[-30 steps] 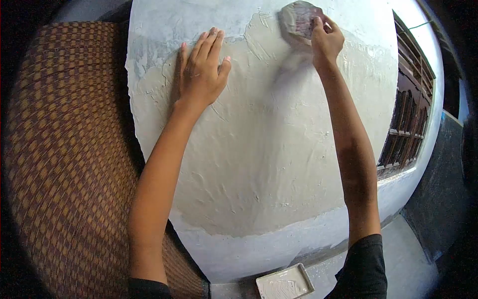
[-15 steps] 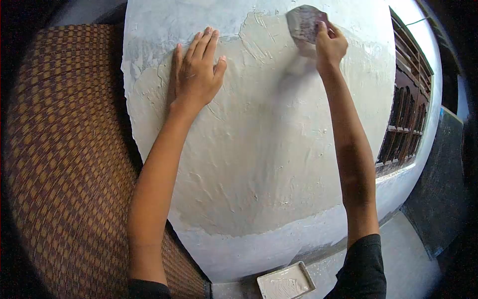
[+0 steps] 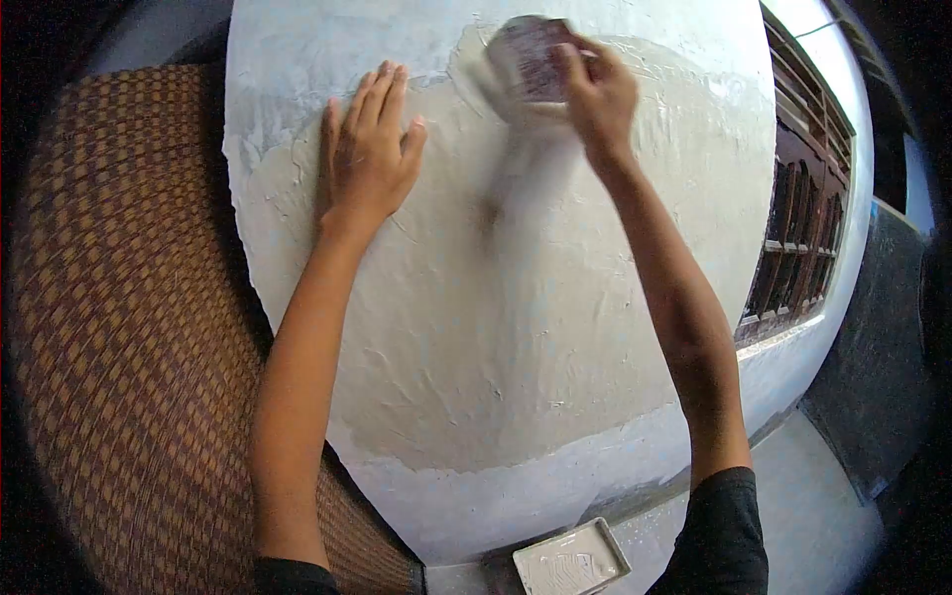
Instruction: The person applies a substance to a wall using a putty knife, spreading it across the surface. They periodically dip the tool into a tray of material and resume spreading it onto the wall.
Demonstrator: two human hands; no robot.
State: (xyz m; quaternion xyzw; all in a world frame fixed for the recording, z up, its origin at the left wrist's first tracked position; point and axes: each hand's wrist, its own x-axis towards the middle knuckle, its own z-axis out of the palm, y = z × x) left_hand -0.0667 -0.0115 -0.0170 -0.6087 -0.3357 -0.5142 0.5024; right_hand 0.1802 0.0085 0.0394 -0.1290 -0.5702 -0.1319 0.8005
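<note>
My left hand lies flat against the wall, fingers stretched upward near the top edge of a beige, plaster-like coat. Higher and to the right, my right hand grips a flat scraper that is smeared with the pale paste and blurred by motion. Its blade is at the upper part of the coated area, where it meets the white wall. Ridges and streaks mark the coat. My fingers hide part of the scraper's grip.
A tray of pale paste sits on the floor at the wall's foot. To the left hangs a brown woven mat. On the right are a dark window with a wooden frame and a dark panel.
My right hand has swept the scraper leftward across the upper wall, closer to my left hand. The left hand stays flat in place; the whole view has shifted slightly.
</note>
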